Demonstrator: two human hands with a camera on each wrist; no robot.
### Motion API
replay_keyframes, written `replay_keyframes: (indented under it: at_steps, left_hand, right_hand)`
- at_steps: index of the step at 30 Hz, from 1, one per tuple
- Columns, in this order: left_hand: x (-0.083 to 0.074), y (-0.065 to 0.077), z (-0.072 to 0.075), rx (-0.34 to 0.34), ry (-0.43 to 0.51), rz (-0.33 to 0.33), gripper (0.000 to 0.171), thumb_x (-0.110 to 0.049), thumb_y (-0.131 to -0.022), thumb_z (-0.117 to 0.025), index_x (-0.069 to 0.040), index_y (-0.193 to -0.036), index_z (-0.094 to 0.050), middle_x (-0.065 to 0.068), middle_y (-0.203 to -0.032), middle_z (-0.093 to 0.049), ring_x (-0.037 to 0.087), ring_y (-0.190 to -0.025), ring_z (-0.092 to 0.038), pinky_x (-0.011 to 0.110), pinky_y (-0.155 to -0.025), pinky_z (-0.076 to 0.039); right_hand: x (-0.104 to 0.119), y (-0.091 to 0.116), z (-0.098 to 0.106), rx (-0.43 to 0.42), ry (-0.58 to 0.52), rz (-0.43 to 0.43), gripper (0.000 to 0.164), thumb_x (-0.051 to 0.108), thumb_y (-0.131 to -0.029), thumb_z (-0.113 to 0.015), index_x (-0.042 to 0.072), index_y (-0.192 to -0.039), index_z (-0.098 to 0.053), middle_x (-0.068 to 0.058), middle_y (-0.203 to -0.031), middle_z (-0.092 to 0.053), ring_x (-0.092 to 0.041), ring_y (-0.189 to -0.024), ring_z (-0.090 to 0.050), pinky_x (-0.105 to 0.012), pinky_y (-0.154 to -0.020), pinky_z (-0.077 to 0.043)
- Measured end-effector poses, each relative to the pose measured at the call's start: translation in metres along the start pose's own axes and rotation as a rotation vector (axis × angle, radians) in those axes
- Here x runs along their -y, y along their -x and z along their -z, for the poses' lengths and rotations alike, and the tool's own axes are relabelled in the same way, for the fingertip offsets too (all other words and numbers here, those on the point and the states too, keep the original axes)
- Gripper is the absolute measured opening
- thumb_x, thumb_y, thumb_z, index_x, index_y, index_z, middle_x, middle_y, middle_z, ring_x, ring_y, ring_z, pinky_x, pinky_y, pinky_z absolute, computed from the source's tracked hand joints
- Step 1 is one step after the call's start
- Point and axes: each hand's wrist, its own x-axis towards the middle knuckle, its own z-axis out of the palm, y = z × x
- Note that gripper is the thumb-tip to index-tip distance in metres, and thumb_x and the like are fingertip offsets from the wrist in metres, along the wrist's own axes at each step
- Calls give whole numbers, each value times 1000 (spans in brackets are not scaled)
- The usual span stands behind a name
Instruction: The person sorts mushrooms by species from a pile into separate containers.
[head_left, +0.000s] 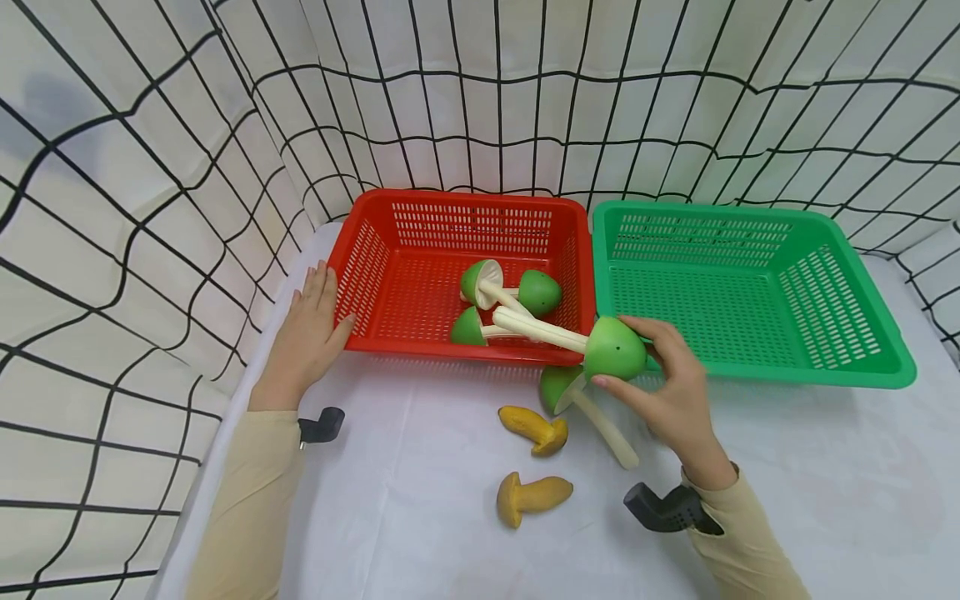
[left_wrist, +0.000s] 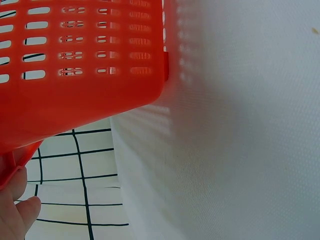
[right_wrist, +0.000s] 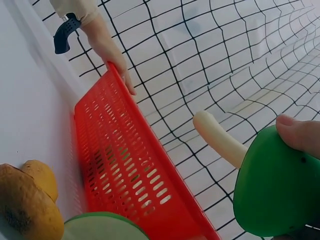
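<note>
My right hand [head_left: 678, 396] pinches a toy mushroom by its green cap [head_left: 615, 348]. Its pale stem points left over the front rim of the red basket [head_left: 461, 352], and the right wrist view shows the cap [right_wrist: 275, 185] close up. My left hand [head_left: 303, 342] rests against the basket's left rim with its fingers extended. In the left wrist view, fingertips [left_wrist: 17, 190] touch that rim. Inside the red basket lie green-capped mushrooms [head_left: 540, 292], towards its right side. Below the held one, another green-capped mushroom [head_left: 561, 390] lies on the table against the basket's front.
Two yellow-brown mushrooms [head_left: 534, 427] [head_left: 532, 496] lie on the white tablecloth [head_left: 420, 517] in front of the red basket. A green basket [head_left: 810, 379] stands to the right, beside the red one. Black wire mesh [head_left: 495, 108] over white fabric rises behind and at the left.
</note>
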Motion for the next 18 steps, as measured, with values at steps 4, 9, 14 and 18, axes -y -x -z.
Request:
replay_keyframes:
  at_steps: [4, 9, 14, 18]
  left_hand:
    - [0, 0, 0, 3, 1, 2, 67, -24, -97, -39, 11, -146, -10, 25, -154, -6, 36, -142, -2, 55, -112, -8]
    - [0, 0, 0, 4, 0, 6, 67, -25, -97, -39, 11, -146, -10, 25, -154, -6, 36, -142, -2, 55, -112, -8]
    - [-1, 0, 1, 4, 2, 7, 67, -25, -97, -39, 11, -146, -10, 24, -155, -5, 36, -142, -2, 55, -112, -8]
    - [-1, 0, 1, -1, -1, 2, 67, -24, -97, -40, 11, -146, -11, 25, -154, -7, 37, -142, -3, 56, -111, -9]
  right_hand:
    - [-16, 0, -5, 21, 10, -19, 69, -16, -54, -83, -7, -119, -59, -18, -116, -58, -5, -108, -49, -14, -85, -44]
    - [-26, -3, -10, 52, 24, -43, 69, -6, -59, -85, 0, -123, -59, -12, -121, -57, -10, -109, -49, -15, -85, -44]
    - [-27, -10, -15, 74, 43, -68, 67, 2, -63, -86, 3, -124, -59, -9, -122, -58, -13, -107, -50, -16, -84, -43]
    - [-29, -15, -21, 75, 51, -84, 66, 5, -64, -86, 3, -124, -59, -9, -121, -58, -14, -105, -50, -17, -83, -43]
